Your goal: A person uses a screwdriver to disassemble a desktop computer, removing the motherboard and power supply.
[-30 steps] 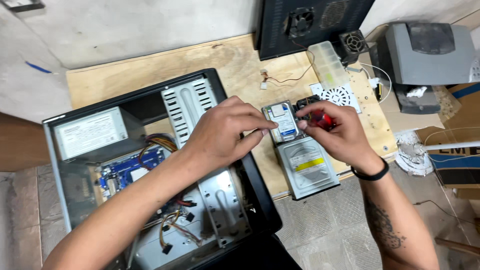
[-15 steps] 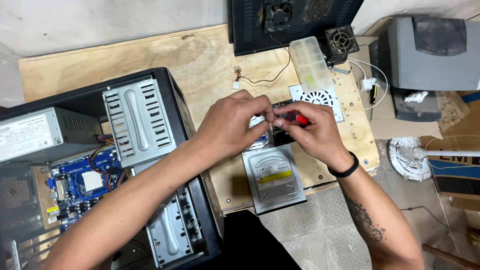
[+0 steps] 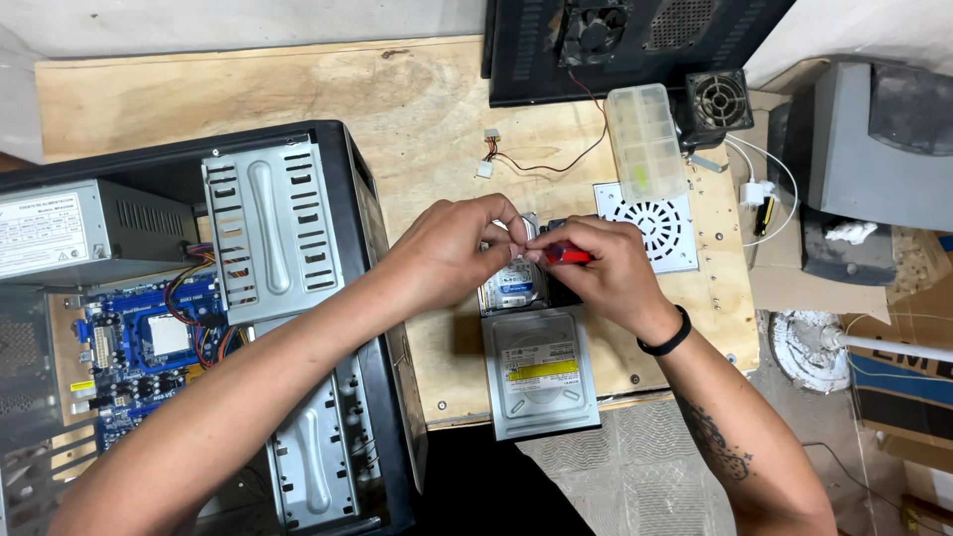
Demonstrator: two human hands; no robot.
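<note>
My left hand point(image 3: 455, 250) and my right hand point(image 3: 602, 270) meet over a small hard drive point(image 3: 513, 284) lying on the plywood bench top point(image 3: 258, 94). The left fingers pinch at the drive's top edge. The right hand grips a red-handled screwdriver point(image 3: 566, 254) whose tip points at the left fingertips. A silver optical drive point(image 3: 541, 373) lies just in front of the hard drive, overhanging the bench edge. Most of the hard drive is hidden by my hands.
An open black computer case point(image 3: 278, 298) lies at left, with a power supply point(image 3: 69, 230) and blue motherboard point(image 3: 149, 342) inside. Behind are a black side panel with fan point(image 3: 615, 40), a clear parts box point(image 3: 645, 139), a white grille point(image 3: 650, 223), a loose fan point(image 3: 717, 99) and a grey printer point(image 3: 874, 149).
The view has swung right, so the case slid left in frame. Both hands stay together over the hard drive, the right one still gripping the red screwdriver.
</note>
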